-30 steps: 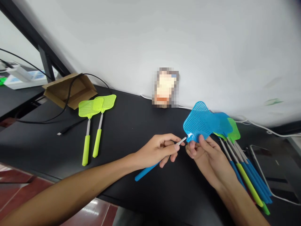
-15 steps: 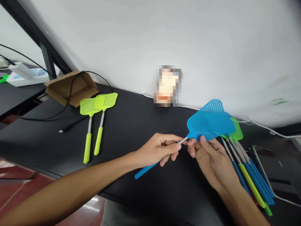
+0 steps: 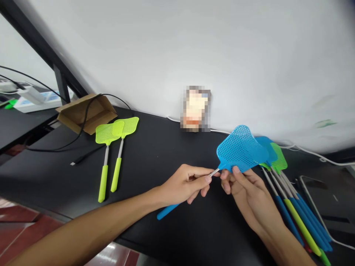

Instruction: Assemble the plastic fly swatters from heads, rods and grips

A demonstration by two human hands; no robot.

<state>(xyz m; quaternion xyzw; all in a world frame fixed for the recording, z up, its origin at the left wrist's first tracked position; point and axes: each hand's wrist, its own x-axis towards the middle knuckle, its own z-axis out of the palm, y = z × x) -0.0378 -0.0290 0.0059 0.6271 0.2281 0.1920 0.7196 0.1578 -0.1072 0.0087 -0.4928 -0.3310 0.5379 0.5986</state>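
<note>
A blue fly swatter (image 3: 240, 149) is held between both hands above the table, its perforated head up to the right and its blue handle down to the left. My left hand (image 3: 191, 183) is closed round the metal shaft just below the head. The thumb and fingers of my right hand (image 3: 249, 192) pinch the lower edge of the head. Close to the right hand lies a pile of several fly swatters (image 3: 302, 221) with blue, yellow-green, green and red handles. Two yellow-green fly swatters (image 3: 111, 159) lie side by side on the left, their heads overlapping.
An open cardboard box (image 3: 88, 114) stands at the back left, with a black cable (image 3: 83, 125) across it. A blurred upright object (image 3: 195, 109) leans on the wall. A dark phone-like device (image 3: 318, 199) lies on the black table (image 3: 155, 147) at the right.
The view has tilted slightly, so everything sits lower in it. The held blue swatter's head has turned a little and moved left off the pile's heads. Both hands keep their grip.
</note>
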